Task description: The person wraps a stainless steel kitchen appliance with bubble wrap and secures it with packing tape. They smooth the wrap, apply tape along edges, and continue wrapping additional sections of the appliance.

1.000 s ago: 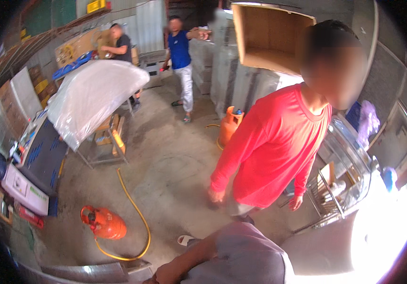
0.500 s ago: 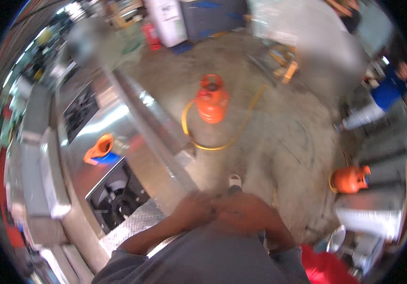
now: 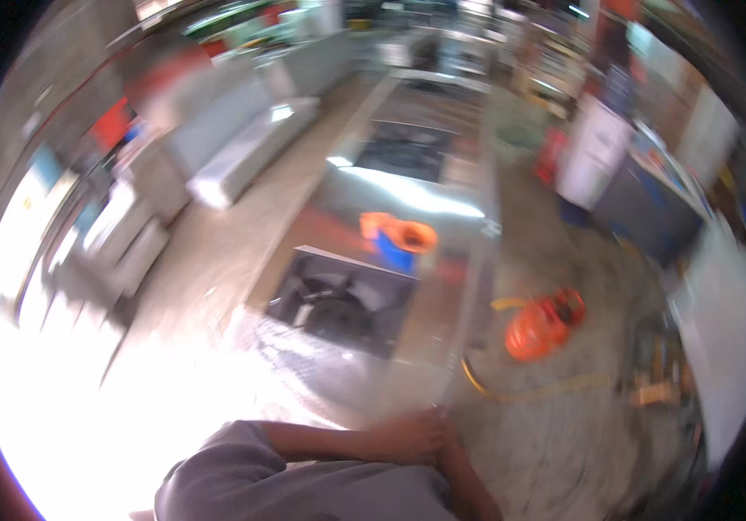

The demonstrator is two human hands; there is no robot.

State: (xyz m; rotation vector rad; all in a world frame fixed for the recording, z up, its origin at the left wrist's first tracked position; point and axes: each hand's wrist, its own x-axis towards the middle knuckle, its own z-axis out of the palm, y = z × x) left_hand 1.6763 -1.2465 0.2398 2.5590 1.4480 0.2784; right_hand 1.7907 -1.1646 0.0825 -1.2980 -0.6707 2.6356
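My left hand (image 3: 412,437) and my right hand (image 3: 445,443) meet close in front of my body at the lower edge, smeared by motion. Their fingers cannot be made out, nor anything they may hold. Just ahead lies the near end of a long steel counter (image 3: 303,227) with a dark burner (image 3: 334,308) set into it. Beyond that burner an orange funnel-shaped piece (image 3: 407,236) rests beside a blue one (image 3: 393,253). A second burner (image 3: 405,149) sits farther along. Neither hand touches these pieces.
Right of the counter an orange gas cylinder (image 3: 536,330) with a yellow hose (image 3: 555,386) stands on the concrete floor. Farther back are a red fire extinguisher (image 3: 551,156), a white cabinet (image 3: 594,152) and a grey box (image 3: 642,213). Long grey wrapped pieces (image 3: 251,152) line the left.
My view has swung left, so the counter now lies ahead and the gas cylinder to the right. My hands remain together near my body.
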